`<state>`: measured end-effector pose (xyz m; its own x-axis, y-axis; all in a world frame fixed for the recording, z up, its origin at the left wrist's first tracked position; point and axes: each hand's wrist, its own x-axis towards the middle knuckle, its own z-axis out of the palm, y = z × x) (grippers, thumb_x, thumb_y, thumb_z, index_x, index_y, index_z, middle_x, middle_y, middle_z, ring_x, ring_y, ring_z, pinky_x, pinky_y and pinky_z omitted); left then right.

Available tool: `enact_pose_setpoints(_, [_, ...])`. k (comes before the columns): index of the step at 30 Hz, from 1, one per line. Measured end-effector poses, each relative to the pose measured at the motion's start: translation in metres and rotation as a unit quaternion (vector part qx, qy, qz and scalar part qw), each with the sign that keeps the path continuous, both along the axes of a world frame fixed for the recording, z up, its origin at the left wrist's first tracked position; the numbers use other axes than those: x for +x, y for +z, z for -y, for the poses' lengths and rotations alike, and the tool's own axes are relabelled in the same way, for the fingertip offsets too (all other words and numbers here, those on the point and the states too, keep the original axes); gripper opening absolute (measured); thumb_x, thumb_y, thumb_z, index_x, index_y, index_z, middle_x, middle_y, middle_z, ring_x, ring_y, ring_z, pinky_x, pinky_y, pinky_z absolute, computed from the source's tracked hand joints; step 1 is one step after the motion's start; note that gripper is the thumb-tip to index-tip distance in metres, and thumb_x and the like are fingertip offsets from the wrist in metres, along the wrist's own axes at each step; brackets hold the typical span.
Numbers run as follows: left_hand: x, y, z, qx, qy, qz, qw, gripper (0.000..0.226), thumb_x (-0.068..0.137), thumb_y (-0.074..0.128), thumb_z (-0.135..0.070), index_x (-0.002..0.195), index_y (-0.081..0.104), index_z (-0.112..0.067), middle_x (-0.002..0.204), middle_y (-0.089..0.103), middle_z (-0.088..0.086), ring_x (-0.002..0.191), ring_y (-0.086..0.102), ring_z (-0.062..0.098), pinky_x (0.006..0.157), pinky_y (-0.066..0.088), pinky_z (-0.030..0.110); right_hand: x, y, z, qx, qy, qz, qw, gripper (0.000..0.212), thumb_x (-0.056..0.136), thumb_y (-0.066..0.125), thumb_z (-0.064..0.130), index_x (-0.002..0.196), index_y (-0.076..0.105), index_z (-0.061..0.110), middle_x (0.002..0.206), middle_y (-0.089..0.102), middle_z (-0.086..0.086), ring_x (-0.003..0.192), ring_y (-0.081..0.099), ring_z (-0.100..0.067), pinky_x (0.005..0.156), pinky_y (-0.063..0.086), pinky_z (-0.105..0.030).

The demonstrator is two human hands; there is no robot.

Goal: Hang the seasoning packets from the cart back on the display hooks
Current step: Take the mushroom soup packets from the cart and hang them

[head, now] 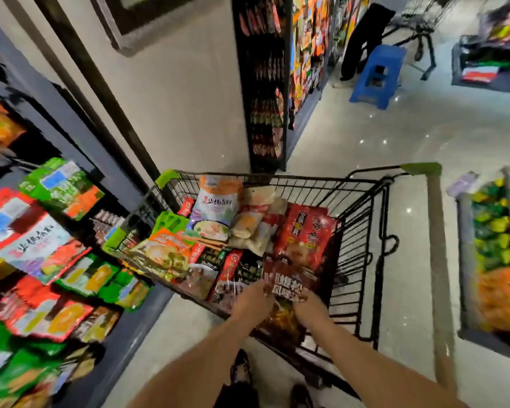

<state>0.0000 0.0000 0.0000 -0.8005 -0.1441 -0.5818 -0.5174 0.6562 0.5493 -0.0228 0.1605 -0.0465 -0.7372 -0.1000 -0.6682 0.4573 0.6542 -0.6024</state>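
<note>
Down in the near end of the wire shopping cart point(362, 231), both hands are on one dark red seasoning packet point(289, 282). The left hand point(252, 303) takes its left edge and the right hand point(308, 309) its lower right part, fingers curled onto the film, so each grip is closed on that packet rather than spread; a two-handed hold probably keeps the limp pouch flat while it is lifted free of the pile. Blur hides exactly how the fingertips lie.

The packet sits on top of the heap at the cart's near side, overlapping a larger bright red packet point(306, 231) just beyond it. Toward the cart's far end stands a pale pouch with an orange top point(218, 198), and at the cart's left side lies an orange and green packet point(165, 248). All look like glossy plastic film, flat and rectangular, creased where they lean on each other. The cart is black metal mesh with green plastic corner caps.

Left of the cart, the display rack point(42, 245) carries rows of hanging packets in green, red and white, slanting outward as they would from hooks; the hooks themselves are too blurred to make out.
</note>
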Motion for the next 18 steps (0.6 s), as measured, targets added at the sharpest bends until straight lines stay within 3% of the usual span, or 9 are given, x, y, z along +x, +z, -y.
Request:
enact_pose_setpoints(2, [-0.012,-0.015,0.007,0.007,-0.004,-0.001,1.0,0.026,0.103,0.052,-0.032,0.128,0.06,-0.028,0.1,0.065,-0.009,0.088,0.066,0.018,0.066,0.052,0.031,-0.004,-0.006,0.006,0.001,-0.057,0.009,0.998,0.048,0.089,0.058,0.049,0.135,0.061,0.034,0.124,0.066,0.003,0.111,0.062,-0.023,0.089,0.048,-0.029])
enact_pose_setpoints(5, [-0.024,-0.034,0.016,0.019,-0.024,0.01,0.999,0.035,0.102,0.058,-0.031,0.137,0.056,-0.028,0.117,0.067,-0.004,0.088,0.068,0.017,0.073,0.058,0.033,-0.006,-0.013,0.014,0.005,-0.132,0.065,0.989,0.061,0.091,0.06,0.046,0.147,0.047,0.026,0.139,0.057,-0.006,0.124,0.056,-0.029,0.103,0.045,-0.031])
enact_pose_setpoints(8, [-0.042,-0.056,0.022,0.039,-0.054,0.025,0.997,0.044,0.096,0.063,-0.037,0.138,0.054,-0.028,0.125,0.064,0.001,0.107,0.065,0.023,0.091,0.057,0.042,-0.013,-0.038,0.023,0.028,-0.174,0.127,0.976,0.09,0.087,0.059,0.06,0.159,0.022,0.021,0.155,0.04,-0.011,0.136,0.045,-0.035,0.116,0.038,-0.04])
enact_pose_setpoints(11, [-0.054,-0.093,0.028,0.065,-0.061,0.044,0.995,0.05,0.091,0.068,-0.047,0.137,0.057,-0.03,0.126,0.066,-0.001,0.113,0.064,0.024,0.097,0.054,0.041,-0.024,-0.101,0.026,0.063,-0.17,0.162,0.97,0.106,0.074,0.054,0.073,0.161,0.013,0.03,0.161,0.034,-0.01,0.142,0.038,-0.038,0.12,0.031,-0.05])
enact_pose_setpoints(13, [-0.059,-0.079,0.025,0.078,-0.082,0.045,0.993,0.046,0.093,0.067,-0.043,0.136,0.056,-0.028,0.124,0.065,-0.004,0.114,0.063,0.022,0.099,0.052,0.041,-0.028,-0.08,0.037,0.113,-0.164,0.172,0.965,0.101,0.076,0.049,0.07,0.162,0.012,0.031,0.162,0.031,-0.01,0.144,0.033,-0.04,0.121,0.024,-0.055])
enact_pose_setpoints(15, [-0.061,-0.078,0.024,0.092,-0.095,0.054,0.99,0.043,0.095,0.068,-0.033,0.134,0.052,-0.024,0.121,0.056,-0.009,0.116,0.055,0.015,0.101,0.045,0.032,-0.027,-0.045,0.046,0.157,-0.169,0.17,0.958,0.083,0.093,0.045,0.06,0.162,0.019,0.022,0.161,0.032,-0.013,0.146,0.031,-0.04,0.122,0.022,-0.052])
enact_pose_setpoints(18, [-0.061,-0.09,0.026,0.093,-0.089,0.034,0.991,0.06,0.084,0.073,-0.032,0.137,0.051,-0.018,0.123,0.062,-0.003,0.12,0.059,0.021,0.099,0.048,0.036,-0.019,-0.044,0.047,0.134,-0.24,0.141,0.951,0.065,0.103,0.044,0.048,0.159,0.029,0.016,0.157,0.037,-0.017,0.143,0.035,-0.041,0.121,0.027,-0.048])
